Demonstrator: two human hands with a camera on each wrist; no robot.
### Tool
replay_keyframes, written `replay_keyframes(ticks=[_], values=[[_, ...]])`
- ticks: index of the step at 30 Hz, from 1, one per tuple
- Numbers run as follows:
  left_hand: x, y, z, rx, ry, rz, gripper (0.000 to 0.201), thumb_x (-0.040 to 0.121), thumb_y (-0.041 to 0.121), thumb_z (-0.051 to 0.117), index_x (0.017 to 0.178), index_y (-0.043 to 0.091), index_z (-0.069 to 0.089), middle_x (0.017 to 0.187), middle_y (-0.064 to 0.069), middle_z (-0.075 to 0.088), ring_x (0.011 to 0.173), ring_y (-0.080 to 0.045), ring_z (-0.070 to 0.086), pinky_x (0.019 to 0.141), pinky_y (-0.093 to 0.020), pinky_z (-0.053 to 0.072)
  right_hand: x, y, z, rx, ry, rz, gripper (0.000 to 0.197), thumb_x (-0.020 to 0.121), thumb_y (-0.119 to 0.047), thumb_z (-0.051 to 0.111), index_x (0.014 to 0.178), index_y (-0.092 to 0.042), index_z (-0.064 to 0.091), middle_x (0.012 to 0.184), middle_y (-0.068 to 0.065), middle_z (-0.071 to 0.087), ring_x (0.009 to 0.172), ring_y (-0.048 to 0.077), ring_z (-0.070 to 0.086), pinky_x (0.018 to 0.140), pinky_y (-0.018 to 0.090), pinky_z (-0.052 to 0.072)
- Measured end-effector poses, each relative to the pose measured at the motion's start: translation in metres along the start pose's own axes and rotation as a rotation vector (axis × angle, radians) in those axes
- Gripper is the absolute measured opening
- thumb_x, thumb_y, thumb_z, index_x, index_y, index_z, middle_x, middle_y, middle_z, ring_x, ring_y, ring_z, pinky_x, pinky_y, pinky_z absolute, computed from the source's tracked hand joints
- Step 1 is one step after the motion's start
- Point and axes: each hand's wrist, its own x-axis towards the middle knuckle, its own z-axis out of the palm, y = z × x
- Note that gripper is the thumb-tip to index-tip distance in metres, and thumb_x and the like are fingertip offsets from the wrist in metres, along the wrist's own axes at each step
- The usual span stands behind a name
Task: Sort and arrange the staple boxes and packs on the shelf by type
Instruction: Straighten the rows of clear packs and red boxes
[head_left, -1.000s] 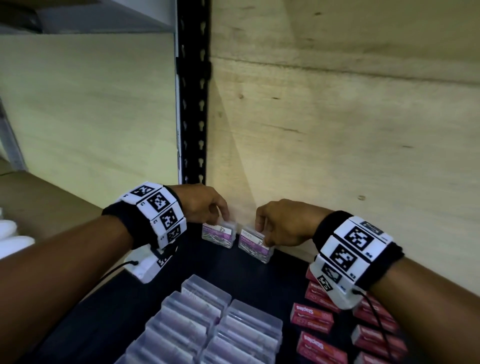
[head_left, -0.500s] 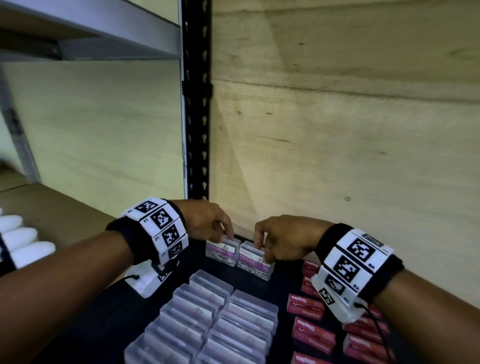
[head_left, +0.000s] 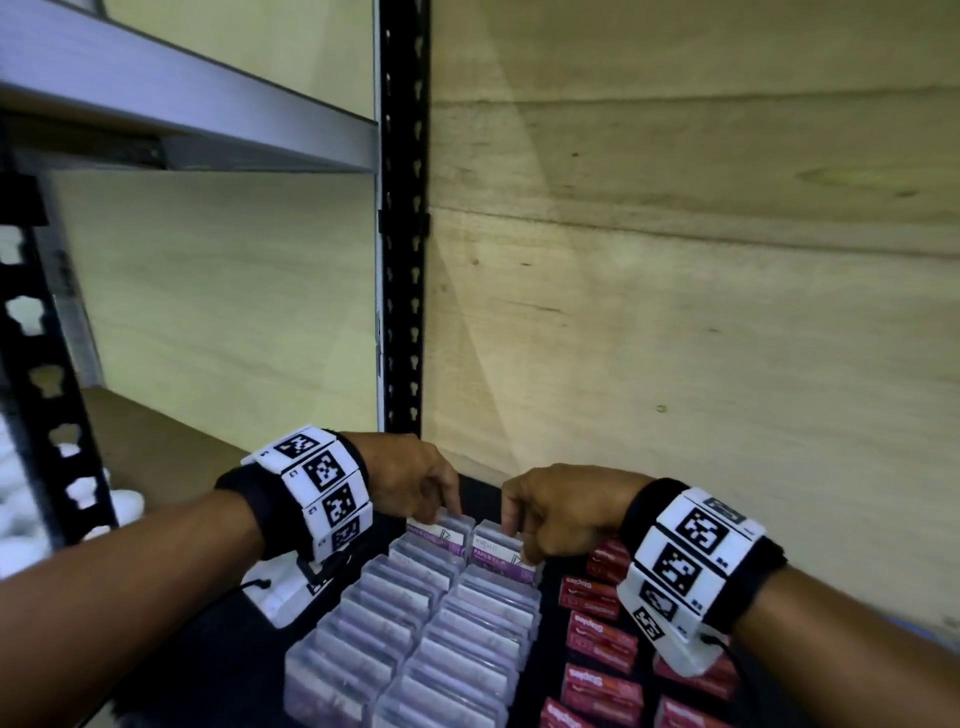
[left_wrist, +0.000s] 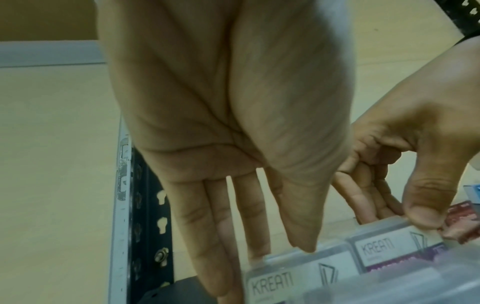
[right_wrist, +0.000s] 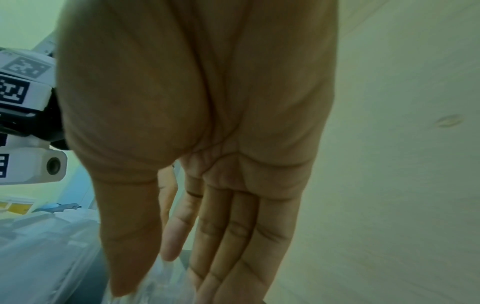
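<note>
Two clear plastic boxes with purple "KREATI" paper-clip labels stand side by side at the far end of two columns of like clear boxes (head_left: 415, 639). My left hand (head_left: 441, 512) pinches the left box (head_left: 441, 535) at its top, fingers behind and thumb in front. The left wrist view shows that left hand (left_wrist: 280, 253) on its box (left_wrist: 285, 275). My right hand (head_left: 514, 535) pinches the right box (head_left: 498, 556) the same way, also seen as the right hand (left_wrist: 405, 214) over the right box (left_wrist: 389, 248). Red staple boxes (head_left: 597, 634) lie in rows to the right.
The boxes sit on a black shelf surface (head_left: 249, 670). A wooden back wall (head_left: 675, 338) rises just behind my hands. A black slotted upright (head_left: 402, 260) stands at the back left, with a grey shelf beam (head_left: 182, 104) above. White objects (head_left: 15, 509) lie at far left.
Both hands have drawn their two labelled boxes from near the back wall toward me, up against the far end of the two clear-box columns. The head view has tilted upward.
</note>
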Motion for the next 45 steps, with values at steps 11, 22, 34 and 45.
replay_keyframes(ticks=[11, 22, 34, 45], values=[[-0.018, 0.006, 0.009, 0.015, 0.002, 0.024, 0.026, 0.095, 0.020, 0.058, 0.119, 0.029, 0.065, 0.113, 0.011, 0.069, 0.099, -0.001, 0.061, 0.088, -0.014, 0.046, -0.018, -0.007, 0.007, -0.020, -0.003, -0.025, 0.030, 0.090, -0.024, 0.068, 0.118, -0.025, 0.058, 0.110, -0.007, 0.067, 0.097, 0.013, 0.059, 0.090, 0.031, 0.049], [-0.026, 0.008, 0.010, 0.008, -0.004, 0.019, 0.026, 0.097, 0.024, 0.056, 0.120, 0.030, 0.064, 0.114, 0.013, 0.068, 0.102, -0.001, 0.060, 0.080, -0.008, 0.041, -0.022, -0.009, 0.009, -0.010, -0.008, -0.026, 0.028, 0.091, -0.024, 0.066, 0.118, -0.026, 0.058, 0.114, -0.005, 0.070, 0.104, 0.015, 0.063, 0.094, 0.034, 0.050], [-0.030, 0.009, 0.010, 0.020, 0.015, -0.003, 0.024, 0.096, 0.044, 0.052, 0.117, 0.038, 0.063, 0.118, 0.017, 0.062, 0.109, -0.004, 0.055, 0.098, -0.025, 0.044, -0.029, -0.012, 0.011, 0.032, -0.003, -0.028, 0.027, 0.095, -0.026, 0.059, 0.122, -0.023, 0.057, 0.117, -0.004, 0.066, 0.096, 0.011, 0.058, 0.085, 0.026, 0.047], [-0.093, 0.003, 0.005, -0.032, -0.207, -0.148, 0.113, 0.053, 0.062, 0.085, 0.145, 0.054, 0.019, 0.151, 0.017, 0.032, 0.137, -0.006, 0.031, 0.112, -0.033, 0.028, -0.043, -0.027, 0.020, 0.003, -0.116, 0.006, 0.072, 0.087, -0.064, 0.059, 0.143, -0.025, 0.039, 0.138, -0.005, 0.054, 0.119, 0.016, 0.054, 0.107, 0.037, 0.042]])
